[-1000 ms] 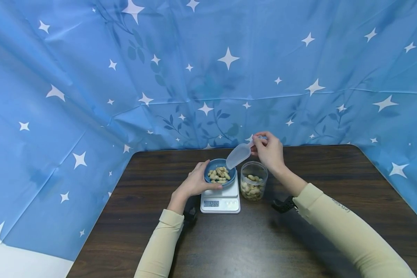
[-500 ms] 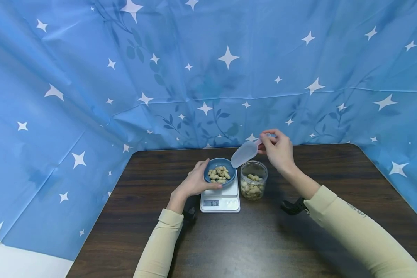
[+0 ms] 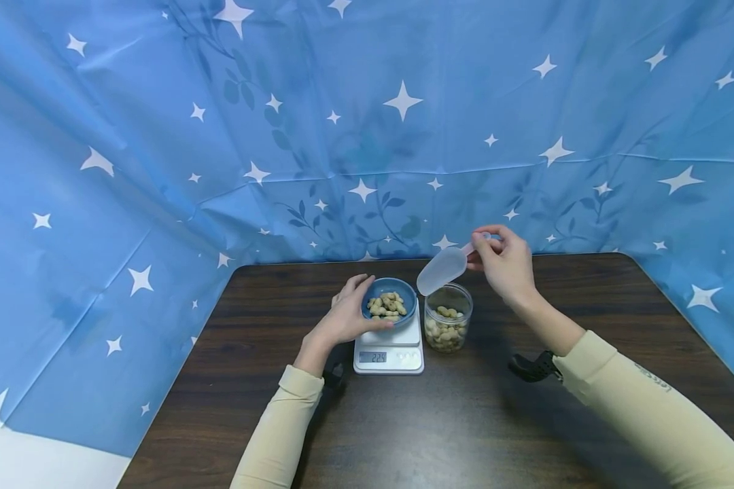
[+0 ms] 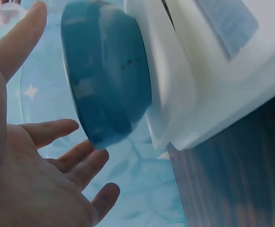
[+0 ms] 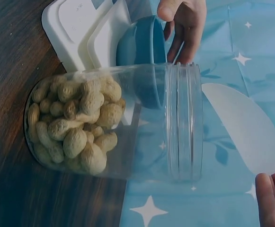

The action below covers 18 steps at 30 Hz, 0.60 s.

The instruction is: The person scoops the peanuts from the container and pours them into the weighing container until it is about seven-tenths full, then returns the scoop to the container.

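A blue bowl (image 3: 411,299) of unshelled peanuts (image 3: 387,305) sits on a white kitchen scale (image 3: 404,360) whose display is lit. My left hand (image 3: 346,319) is spread around the bowl's left side. In the left wrist view its fingers stand loosely apart beside the bowl (image 4: 110,78), fingertips close to the rim. My right hand (image 3: 509,270) pinches the handle of a translucent scoop (image 3: 443,270), its lip tilted down to the left. The scoop hangs over a clear jar (image 3: 465,319) and shows no peanuts in it.
The open jar (image 5: 184,123), partly filled with peanuts, stands directly right of the scale on a dark wooden table (image 3: 452,421). A blue star-patterned curtain (image 3: 367,136) hangs behind the table's far edge. A black strap (image 3: 532,367) hangs below my right wrist.
My right hand has drawn the scoop rightward, from the bowl's rim to above the jar. The left hand's fingers have loosened slightly at the bowl. The digits on the scale's display have changed.
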{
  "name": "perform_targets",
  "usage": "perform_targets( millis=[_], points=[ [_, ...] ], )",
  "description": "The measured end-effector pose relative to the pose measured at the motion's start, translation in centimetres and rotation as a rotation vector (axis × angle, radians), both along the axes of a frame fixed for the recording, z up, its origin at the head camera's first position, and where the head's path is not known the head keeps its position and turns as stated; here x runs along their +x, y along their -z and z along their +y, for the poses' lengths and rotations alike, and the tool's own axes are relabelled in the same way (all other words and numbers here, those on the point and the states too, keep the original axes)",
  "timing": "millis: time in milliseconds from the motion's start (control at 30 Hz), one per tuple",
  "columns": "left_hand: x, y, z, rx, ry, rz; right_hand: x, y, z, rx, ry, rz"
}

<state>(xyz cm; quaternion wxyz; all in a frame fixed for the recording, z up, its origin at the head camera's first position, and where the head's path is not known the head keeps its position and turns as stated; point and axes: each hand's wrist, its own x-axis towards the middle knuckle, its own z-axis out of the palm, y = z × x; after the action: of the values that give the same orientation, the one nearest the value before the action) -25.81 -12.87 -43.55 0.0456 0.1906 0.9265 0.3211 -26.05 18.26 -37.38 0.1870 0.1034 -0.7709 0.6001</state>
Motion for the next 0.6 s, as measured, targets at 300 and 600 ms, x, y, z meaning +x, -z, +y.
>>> perform_targets(
  millis=[300,600],
  points=[
    [0.3,-0.1,2.1,-0.033,0.076,0.057,0.4,-0.1,1.1,0.05,0.009,0.005],
    [0.5,-0.3,4.0,-0.036,0.143,0.113,0.5,-0.1,1.6,0.091,0.028,0.024]
  ],
)
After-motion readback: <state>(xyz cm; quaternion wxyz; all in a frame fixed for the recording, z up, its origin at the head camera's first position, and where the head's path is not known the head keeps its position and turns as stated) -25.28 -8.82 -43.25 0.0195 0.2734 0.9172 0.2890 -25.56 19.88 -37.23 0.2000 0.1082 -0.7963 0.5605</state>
